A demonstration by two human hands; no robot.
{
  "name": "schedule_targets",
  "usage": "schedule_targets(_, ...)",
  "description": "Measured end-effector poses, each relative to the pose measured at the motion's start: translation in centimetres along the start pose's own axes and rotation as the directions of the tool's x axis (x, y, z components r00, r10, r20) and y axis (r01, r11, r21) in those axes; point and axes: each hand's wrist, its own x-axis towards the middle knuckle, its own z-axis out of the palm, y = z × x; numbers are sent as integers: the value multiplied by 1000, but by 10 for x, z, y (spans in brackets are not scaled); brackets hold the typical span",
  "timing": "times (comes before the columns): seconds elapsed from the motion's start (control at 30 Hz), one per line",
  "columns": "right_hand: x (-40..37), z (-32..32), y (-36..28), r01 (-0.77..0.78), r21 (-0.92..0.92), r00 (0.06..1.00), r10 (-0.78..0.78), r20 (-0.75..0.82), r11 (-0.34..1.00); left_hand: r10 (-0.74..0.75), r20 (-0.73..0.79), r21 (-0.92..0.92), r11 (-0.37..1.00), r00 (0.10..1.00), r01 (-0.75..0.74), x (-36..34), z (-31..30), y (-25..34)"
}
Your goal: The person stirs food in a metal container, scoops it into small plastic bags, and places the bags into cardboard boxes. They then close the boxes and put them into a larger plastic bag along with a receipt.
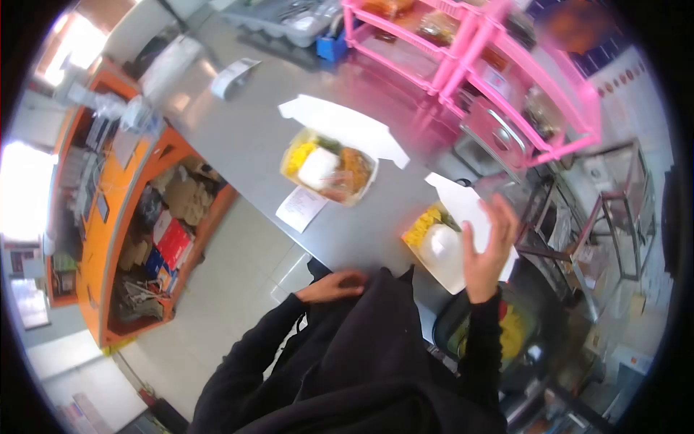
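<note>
**Steel counter (238,130), open food box (423,231) at its near edge, your right hand (488,249) raised beside it.**
The lid flap (459,199) stands behind your loosely spread fingers (502,213), which hold nothing. Better, I'd judge, to take the flap with a flat palm than by one corner (the white mound (442,246) inside stands tall). Your left hand (334,286) lies curled on your dark clothing (376,340); whether it pinches cloth I cannot tell.

A single head-worn fisheye camera looks steeply down, tilted, onto the steel counter (246,137). It sits close above the person's dark clothing (376,347), with the pink rack (463,65) behind the counter.
</note>
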Motion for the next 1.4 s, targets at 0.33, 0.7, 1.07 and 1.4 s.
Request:
schedule_targets(0.33,-53,225,-41,-726,512,687,447,573,459,-850,108,-288,469,516,835,-151,-69,-61)
schedule_targets(0.7,-61,316,-57,-672,738,423,847,322,56,-788,146,-186,572,598,799,-306,-214,-127)
schedule_targets(1.07,-24,352,-93,-723,656,432,883,182,218,-680,107,-286,678,726,677,-381,-206,-164)
schedule_targets(1.4,25,449,-90,-849,420,403,907,124,320,-663,-15,-436,677,748,592,-406,-274,-159)
